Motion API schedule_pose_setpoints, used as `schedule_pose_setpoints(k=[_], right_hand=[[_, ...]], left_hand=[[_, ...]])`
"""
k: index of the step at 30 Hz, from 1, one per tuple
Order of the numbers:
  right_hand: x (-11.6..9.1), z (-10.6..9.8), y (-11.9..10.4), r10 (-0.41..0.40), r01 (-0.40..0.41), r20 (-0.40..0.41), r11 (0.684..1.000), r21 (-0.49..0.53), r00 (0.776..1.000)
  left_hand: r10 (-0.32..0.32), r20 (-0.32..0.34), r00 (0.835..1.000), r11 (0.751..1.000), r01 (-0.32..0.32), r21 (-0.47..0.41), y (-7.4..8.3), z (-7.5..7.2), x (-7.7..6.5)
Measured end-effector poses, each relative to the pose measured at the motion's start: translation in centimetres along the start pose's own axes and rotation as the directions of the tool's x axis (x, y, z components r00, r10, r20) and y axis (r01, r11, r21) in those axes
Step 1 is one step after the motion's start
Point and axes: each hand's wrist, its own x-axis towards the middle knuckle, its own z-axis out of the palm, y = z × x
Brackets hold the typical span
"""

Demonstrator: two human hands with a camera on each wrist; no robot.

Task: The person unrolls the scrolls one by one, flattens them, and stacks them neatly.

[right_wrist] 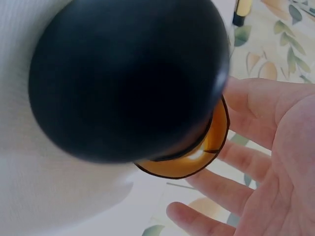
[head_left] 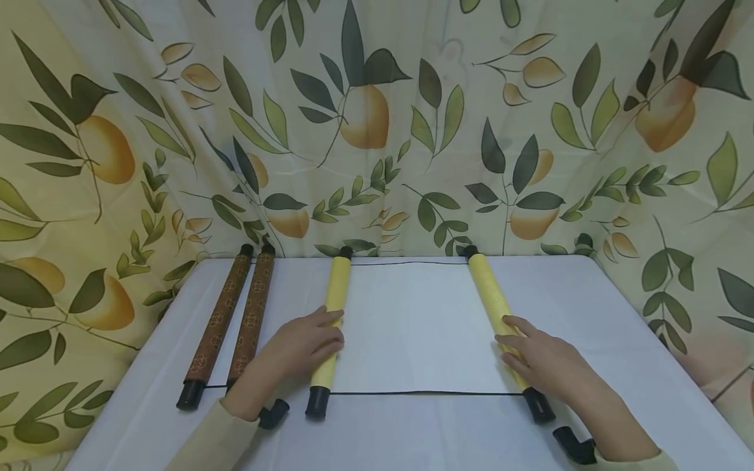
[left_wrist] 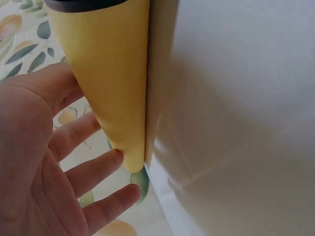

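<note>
A scroll lies partly unrolled on a white-covered table, its blank white sheet (head_left: pixel 415 327) between a left yellow roll (head_left: pixel 338 284) and a right yellow roll (head_left: pixel 487 284). Both rolls have black end knobs. My left hand (head_left: pixel 303 343) rests against the left roll, and the left wrist view shows fairly straight, spread fingers (left_wrist: pixel 96 169) along its side. On the right roll lies my right hand (head_left: pixel 542 358), fingers extended. In the right wrist view a large black knob (right_wrist: pixel 128 78) hides much of that roll; the fingers (right_wrist: pixel 221 189) look loosely spread beside it.
Left of my left hand lie two brown patterned rolls (head_left: pixel 218 320) with black ends, the nearer one partly behind my forearm. A white cloth (head_left: pixel 589 314) covers the table. Behind it hangs a curtain (head_left: pixel 412 131) printed with fruit and leaves. Black devices (head_left: pixel 273 415) sit at both wrists.
</note>
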Motion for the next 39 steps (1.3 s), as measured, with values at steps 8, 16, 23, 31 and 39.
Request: schedule_pose_setpoints(k=[8, 16, 23, 31, 39], right_hand=[[0.0, 0.0, 0.2, -0.016, 0.016, -0.026, 1.0, -0.008, 1.0], [0.2, -0.2, 0.9, -0.027, 0.026, -0.024, 0.998, -0.052, 0.999], [0.2, -0.2, 1.3, -0.01, 0.011, 0.011, 0.998, -0.058, 1.0], [0.1, -0.1, 1.6, 0.016, -0.016, 0.009, 0.999, -0.05, 1.0], [0.0, 0.0, 1.9, 0.021, -0.021, 0.003, 0.998, -0.062, 1.0]], left_hand=[[-0.031, -0.013, 0.999, 0.999, 0.031, 0.016, -0.2, -0.4, -0.4], [-0.006, -0.044, 0.999, 0.997, 0.01, 0.072, -0.8, -0.4, -0.7], [-0.012, -0.018, 1.0, 0.996, 0.014, 0.086, -1.0, -0.7, -0.8], [-0.031, 0.035, 0.999, 0.997, 0.028, 0.076, -1.5, -1.0, -1.5], [0.004, -0.012, 1.0, 0.995, -0.003, 0.103, -1.8, -1.3, -1.8]])
